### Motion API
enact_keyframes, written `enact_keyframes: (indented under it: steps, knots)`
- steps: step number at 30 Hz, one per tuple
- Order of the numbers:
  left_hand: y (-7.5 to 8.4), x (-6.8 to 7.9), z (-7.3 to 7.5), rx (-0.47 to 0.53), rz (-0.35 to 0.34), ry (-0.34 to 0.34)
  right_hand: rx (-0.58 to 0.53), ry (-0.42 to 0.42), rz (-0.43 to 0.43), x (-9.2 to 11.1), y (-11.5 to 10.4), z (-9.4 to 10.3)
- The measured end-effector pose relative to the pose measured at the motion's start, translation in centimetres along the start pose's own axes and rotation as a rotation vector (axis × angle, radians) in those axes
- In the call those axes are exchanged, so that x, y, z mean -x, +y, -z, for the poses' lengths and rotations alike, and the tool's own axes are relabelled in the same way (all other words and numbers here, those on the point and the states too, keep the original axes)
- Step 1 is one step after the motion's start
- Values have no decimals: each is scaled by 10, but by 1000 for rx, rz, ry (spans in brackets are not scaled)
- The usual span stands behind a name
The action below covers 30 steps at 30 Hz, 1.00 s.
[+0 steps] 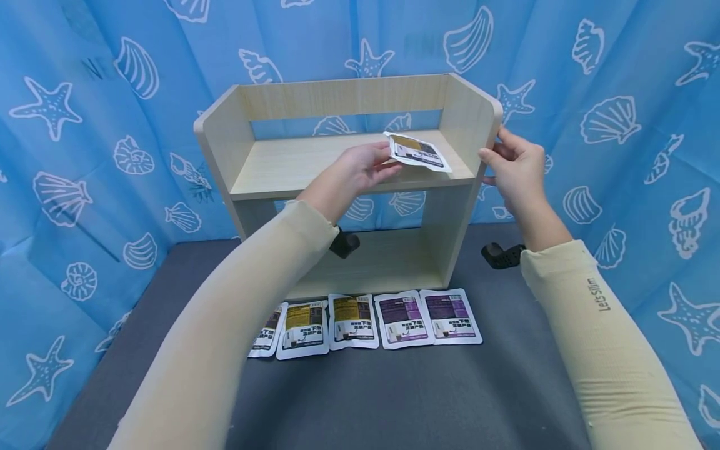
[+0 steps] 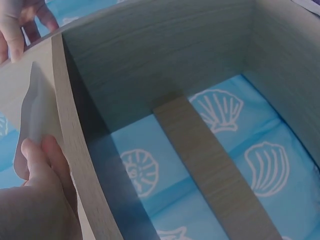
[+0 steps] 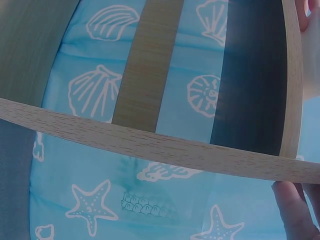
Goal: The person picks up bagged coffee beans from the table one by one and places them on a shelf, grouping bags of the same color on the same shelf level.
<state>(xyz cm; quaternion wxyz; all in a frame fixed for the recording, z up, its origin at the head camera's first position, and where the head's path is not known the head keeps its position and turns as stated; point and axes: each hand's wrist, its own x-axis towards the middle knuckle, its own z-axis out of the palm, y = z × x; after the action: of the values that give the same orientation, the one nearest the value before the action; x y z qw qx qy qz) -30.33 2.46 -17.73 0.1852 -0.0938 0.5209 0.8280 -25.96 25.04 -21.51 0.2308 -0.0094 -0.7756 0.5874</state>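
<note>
Nearest me, five packets (image 1: 353, 322) lie in a row on the dark surface (image 1: 394, 400) before the wooden shelf (image 1: 343, 98), the leftmost partly hidden by my left sleeve (image 1: 225, 312). Farther in, my left grip (image 1: 364, 165) pinches another packet (image 1: 417, 152), tilted over the upper board (image 1: 292, 162), while my right grip (image 1: 519, 167) holds the front edge of the right side panel (image 1: 468, 128). Behind everything hangs a blue curtain (image 1: 647, 69) with white shells and starfish.
</note>
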Motion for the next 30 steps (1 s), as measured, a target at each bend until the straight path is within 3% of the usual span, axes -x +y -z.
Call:
enact_keyframes:
  steps: [7, 22, 26, 30]
  knots:
    - [-4, -5, -7, 5, 0, -1, 6, 2, 14, 1, 1, 0]
    - [-1, -18, -20, -63, 6, 74, 28, -8, 14, 2, 0, 1]
    - [-3, -19, -25, -161, -33, 144, 31, -7, 16, 1, 0, 0]
    - [-8, -22, -32, -246, -113, 237, 31, -3, 14, 1, 0, 0]
